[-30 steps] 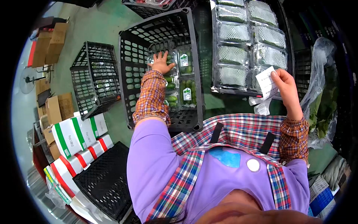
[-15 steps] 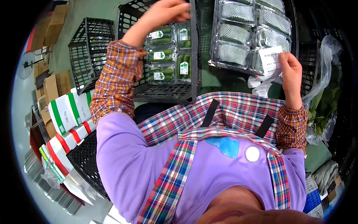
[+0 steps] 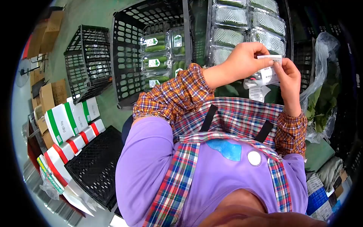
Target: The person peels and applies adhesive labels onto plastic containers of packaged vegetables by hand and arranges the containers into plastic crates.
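My left hand (image 3: 245, 62) has its fingers closed on the top of a strip of white barcode labels (image 3: 268, 76). My right hand (image 3: 290, 77) pinches the same strip from the other side, thumb towards it. Part of the strip, with curled backing paper (image 3: 256, 92), hangs below the hands. Just beyond them are clear plastic packs with white foam netting over something green (image 3: 266, 38), stacked in a black crate (image 3: 289, 30). Clear packs of cucumbers (image 3: 155, 48) with white and green labels lie in another black crate (image 3: 126, 56) to the left.
Farther left stand a smaller black crate (image 3: 86, 60), white boxes with green stripes (image 3: 64, 121) and red-striped boxes (image 3: 62, 159). A black slatted crate (image 3: 96, 162) is beside my left side. At right lies a clear plastic bag with green leaves (image 3: 321, 106).
My left hand has come from above the cucumber crate over to the right and now grips the label strip. My right hand has kept its hold on the strip.
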### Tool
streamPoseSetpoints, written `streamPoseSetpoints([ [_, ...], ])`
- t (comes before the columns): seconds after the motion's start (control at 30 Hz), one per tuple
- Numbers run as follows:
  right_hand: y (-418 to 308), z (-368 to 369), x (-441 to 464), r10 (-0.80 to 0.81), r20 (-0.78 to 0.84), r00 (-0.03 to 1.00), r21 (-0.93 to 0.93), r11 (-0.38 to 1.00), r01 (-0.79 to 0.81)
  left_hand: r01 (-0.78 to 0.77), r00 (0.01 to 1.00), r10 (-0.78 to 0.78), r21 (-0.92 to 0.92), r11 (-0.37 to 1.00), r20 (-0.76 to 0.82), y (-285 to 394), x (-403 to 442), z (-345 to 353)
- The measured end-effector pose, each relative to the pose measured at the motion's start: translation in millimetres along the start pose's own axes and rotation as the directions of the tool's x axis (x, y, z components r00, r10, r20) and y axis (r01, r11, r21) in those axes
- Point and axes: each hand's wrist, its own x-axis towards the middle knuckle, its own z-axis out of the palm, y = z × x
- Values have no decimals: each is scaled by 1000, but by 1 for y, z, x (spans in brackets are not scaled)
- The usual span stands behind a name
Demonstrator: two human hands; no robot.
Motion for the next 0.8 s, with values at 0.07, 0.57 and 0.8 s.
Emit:
streamPoseSetpoints([
  [0.07, 3, -3, -1, -29, -27, 999, -84, 996, 27, -46, 997, 47, 16, 999, -63, -6, 5, 6],
  [0.57, 25, -30, 11, 49, -66, 997, 101, 994, -42, -115, 972, 106, -35, 993, -209, -37, 25, 21],
  [0.8, 26, -31, 14, 29, -131, 991, 119, 993, -14, 41, 991, -76, -288, 957, -112, -51, 31, 18],
])
